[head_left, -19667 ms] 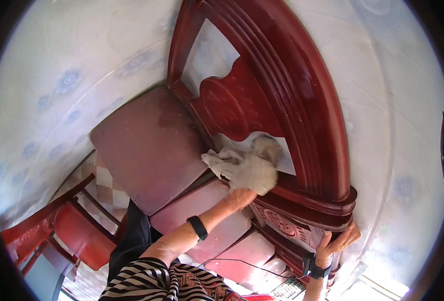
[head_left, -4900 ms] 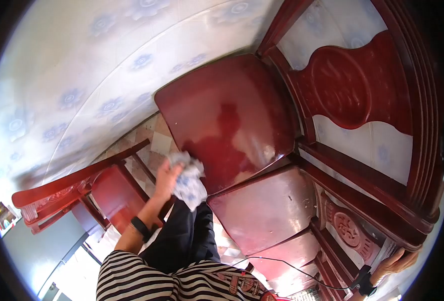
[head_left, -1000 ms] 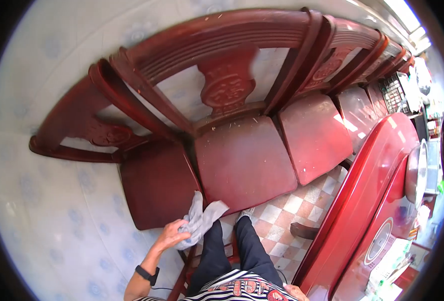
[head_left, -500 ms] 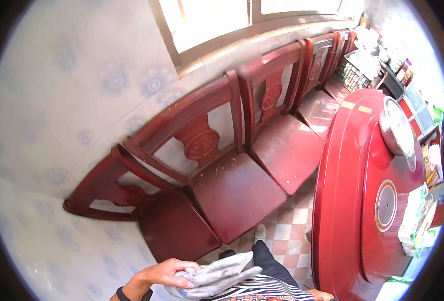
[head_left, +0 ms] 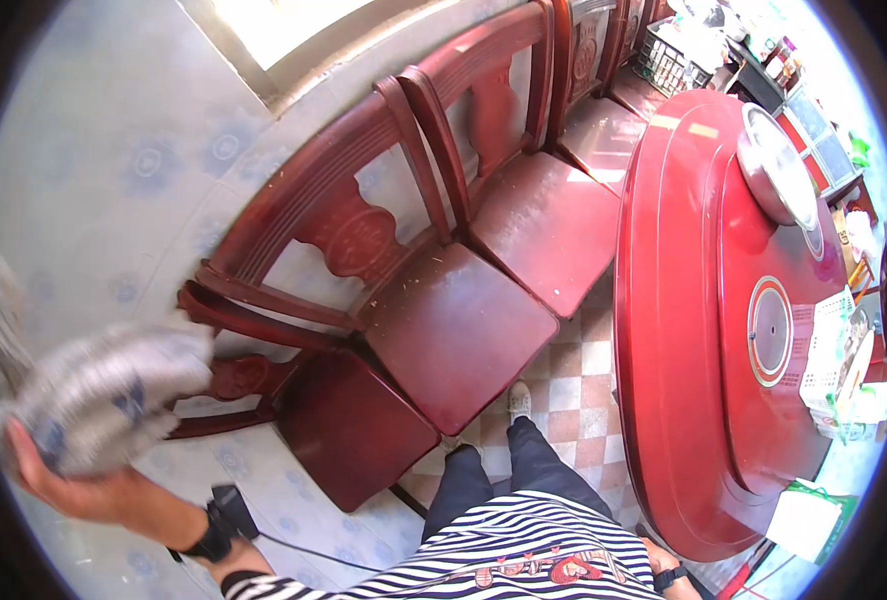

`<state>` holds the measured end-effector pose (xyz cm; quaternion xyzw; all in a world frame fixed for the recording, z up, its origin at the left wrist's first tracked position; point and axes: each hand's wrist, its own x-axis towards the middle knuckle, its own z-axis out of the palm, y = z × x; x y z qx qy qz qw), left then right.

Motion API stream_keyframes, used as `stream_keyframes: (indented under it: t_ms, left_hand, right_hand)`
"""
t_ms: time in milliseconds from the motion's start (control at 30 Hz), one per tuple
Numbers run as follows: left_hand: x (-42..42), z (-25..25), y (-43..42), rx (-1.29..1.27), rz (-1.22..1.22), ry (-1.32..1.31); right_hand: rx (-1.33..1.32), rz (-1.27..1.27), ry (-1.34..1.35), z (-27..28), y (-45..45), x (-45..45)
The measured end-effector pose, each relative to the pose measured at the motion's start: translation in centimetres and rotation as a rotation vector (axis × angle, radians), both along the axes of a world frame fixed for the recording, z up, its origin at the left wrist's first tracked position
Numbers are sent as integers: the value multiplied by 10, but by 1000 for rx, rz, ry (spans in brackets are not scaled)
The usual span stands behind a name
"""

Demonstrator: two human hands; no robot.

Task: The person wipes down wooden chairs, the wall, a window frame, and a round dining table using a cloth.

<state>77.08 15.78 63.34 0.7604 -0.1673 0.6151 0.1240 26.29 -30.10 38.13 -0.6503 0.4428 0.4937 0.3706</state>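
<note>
My left hand (head_left: 93, 495) is raised at the far left, its fingers closed round a bunched white and grey cloth (head_left: 113, 395) with blue patches. The cloth is blurred, in front of the patterned wall. At the lower right, my right hand (head_left: 658, 556) is beside the striped shirt, with its fingers mostly hidden. Nearest the cloth stands a dark red wooden chair (head_left: 353, 425), its back partly covered by the cloth. Beside it are a second chair (head_left: 458, 330) and a third chair (head_left: 543, 225), with pale specks on their seats.
A big red oval table (head_left: 668, 330) fills the right side, bearing a metal basin (head_left: 778, 165) and a white basket (head_left: 828, 350). A black crate (head_left: 668, 60) stands at the back. Below are checkered floor tiles (head_left: 563, 390) and my legs. A cable hangs near my left wrist.
My left hand has carried the cloth from the chair seat, past the front of my body, up to the far left. The view has turned from the chairs to take in more of the table.
</note>
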Motion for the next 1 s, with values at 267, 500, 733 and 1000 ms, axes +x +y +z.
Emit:
stream_keyframes:
  t_ms: [267, 500, 733, 1000]
  left_hand:
    - [160, -138, -164, 301, -307, 138]
    - [6, -570, -72, 878, -54, 1276]
    - [-361, -493, 114, 438, -389, 3144]
    - [-369, -451, 53, 380, -306, 2922]
  right_hand:
    - [27, -111, 52, 38, 18, 8]
    - [64, -111, 108, 54, 15, 37]
    - [121, 5, 141, 55, -20, 76]
    - [31, 402, -165, 36, -62, 126]
